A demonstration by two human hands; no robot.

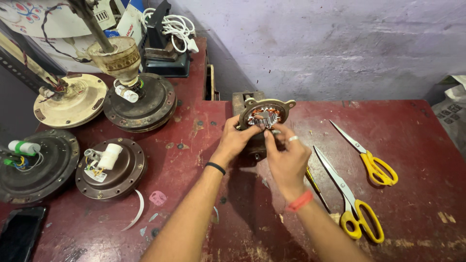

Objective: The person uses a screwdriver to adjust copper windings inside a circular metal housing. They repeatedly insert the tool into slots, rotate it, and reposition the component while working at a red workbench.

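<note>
At the centre of the frame, both hands meet on a fan motor [266, 116] stood on edge on the red table [412, 121], its round open face turned toward the camera so the copper windings inside can be seen and reached. The left hand [237, 140] is wrapped around the motor's left rim, fingers closed on the housing, apparently to keep it propped upright. The right hand [287, 157] comes in from below and to the right, fingertips pinched at the windings near the middle of the opening; they seem to be holding something small and pale there, but it is too small to tell what. A ring shows on one finger and an orange band on the wrist.

Just right of the hands lie two pairs of yellow-handled scissors [357, 213], the second pair [374, 165] farther toward the right edge, both within easy reach. At the left of the frame sit several closed fan motors: a dark one [114, 170] with a white capacitor on top, another dark one [141, 102] above it, and a cream one [73, 99] at upper left. A phone [19, 233] lies at the lower left corner.
</note>
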